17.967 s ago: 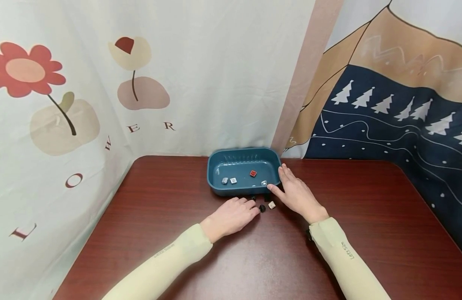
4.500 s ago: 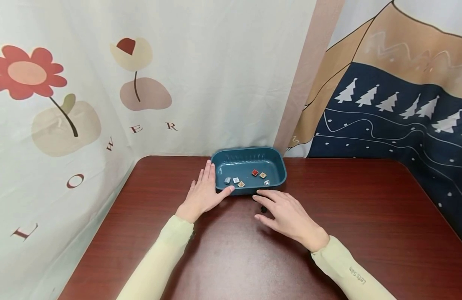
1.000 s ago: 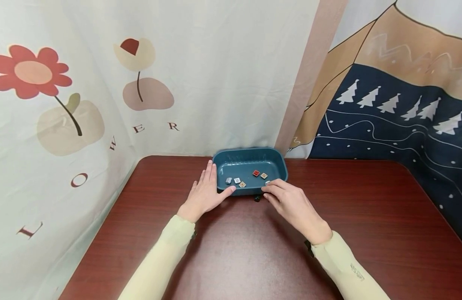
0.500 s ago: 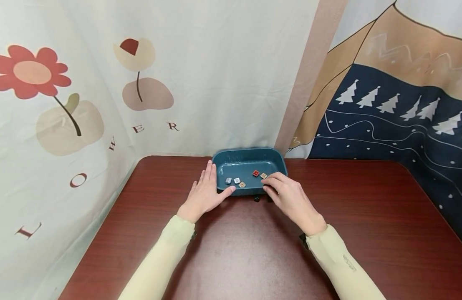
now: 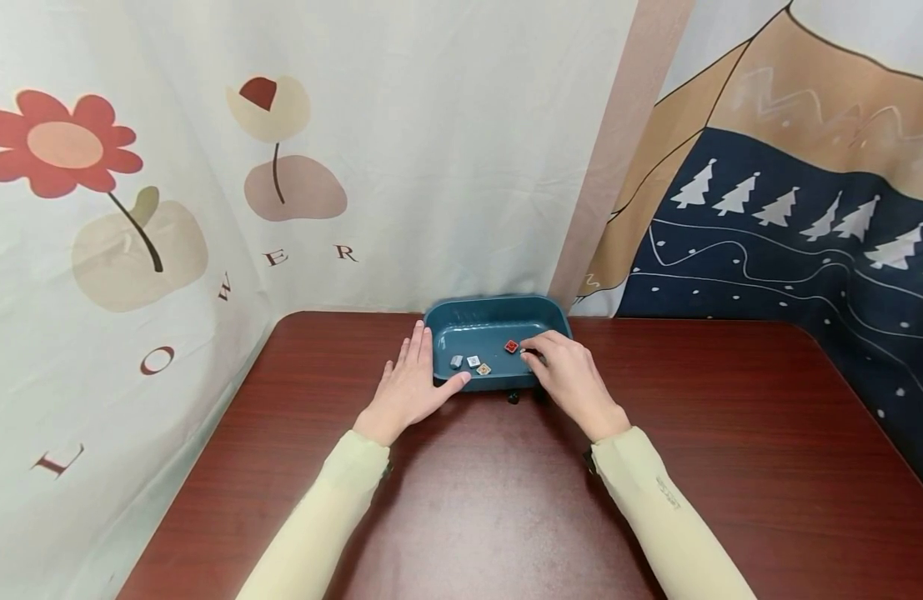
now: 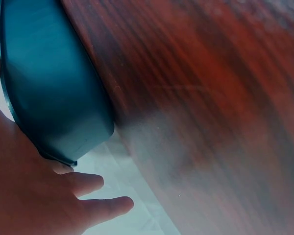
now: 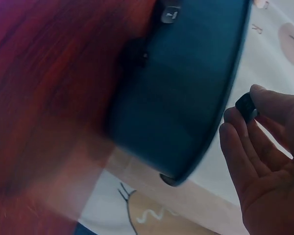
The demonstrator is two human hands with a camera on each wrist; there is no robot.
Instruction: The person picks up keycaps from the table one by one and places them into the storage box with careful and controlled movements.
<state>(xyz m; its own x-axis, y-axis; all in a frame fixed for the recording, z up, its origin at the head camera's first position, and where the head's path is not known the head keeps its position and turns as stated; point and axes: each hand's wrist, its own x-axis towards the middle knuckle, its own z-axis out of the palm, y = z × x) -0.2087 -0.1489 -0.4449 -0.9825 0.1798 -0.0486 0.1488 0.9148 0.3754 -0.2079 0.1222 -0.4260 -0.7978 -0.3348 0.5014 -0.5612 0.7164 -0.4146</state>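
My left hand (image 5: 404, 390) holds steady against the left end of a blue rectangular tray (image 5: 499, 303), its fingers straight along the outside and its thumb across the front rim. Over the right part of the tray, my right hand (image 5: 569, 375) pinches a small black keycap (image 7: 246, 106) between thumb and fingertips. Inside the tray lie a red keycap (image 5: 511, 347), a grey-blue one (image 5: 457, 362), a white one (image 5: 473, 362) and a yellowish one (image 5: 484, 369). The right hand covers the tray's right front corner.
A dark keycap (image 5: 513, 397) lies on the brown table (image 5: 461, 517) close in front of the tray. Another dark piece (image 7: 133, 53) sits beside the tray wall in the right wrist view. A printed curtain (image 5: 431, 167) hangs right behind the tray.
My right hand has moved from the tray's front rim inward and slightly up over the tray, carrying the black keycap. The left hand stays where it was.
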